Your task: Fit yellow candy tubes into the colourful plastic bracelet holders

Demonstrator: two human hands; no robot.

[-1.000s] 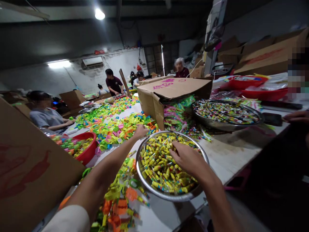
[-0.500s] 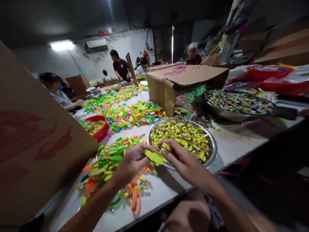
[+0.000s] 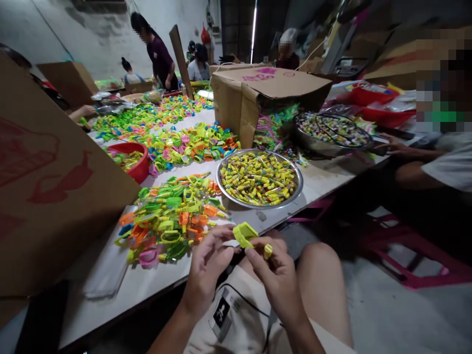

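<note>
A yellow-green plastic toy watch (image 3: 245, 234) is in front of me, over my lap at the table's edge. My right hand (image 3: 275, 265) is closed on its lower end, thumb pressed against it. Out of the same fingers sticks a small yellow wrapped piece (image 3: 268, 251). Fingertips of my left hand (image 3: 214, 253) meet the watch's left edge, while thumb and fingers stand apart. Beyond, a steel bowl (image 3: 218, 184) is full of small yellow wrapped pieces. Left of the bowl lies a pile of bagged toy watches (image 3: 171, 216) in green, orange and yellow.
Clear plastic bags (image 3: 105, 275) lie by a tall carton (image 3: 70, 211) at left. A red basin (image 3: 142, 164), loose toy watches (image 3: 199, 142), a tipped carton (image 3: 230, 105) and another bowl (image 3: 332, 147) stand farther back. A co-worker (image 3: 450, 152) sits at right; others work behind.
Both hands have drawn back from over the steel bowl to above my lap, with the toy watch. My view has swung down and right, bringing the co-worker at right into sight.
</note>
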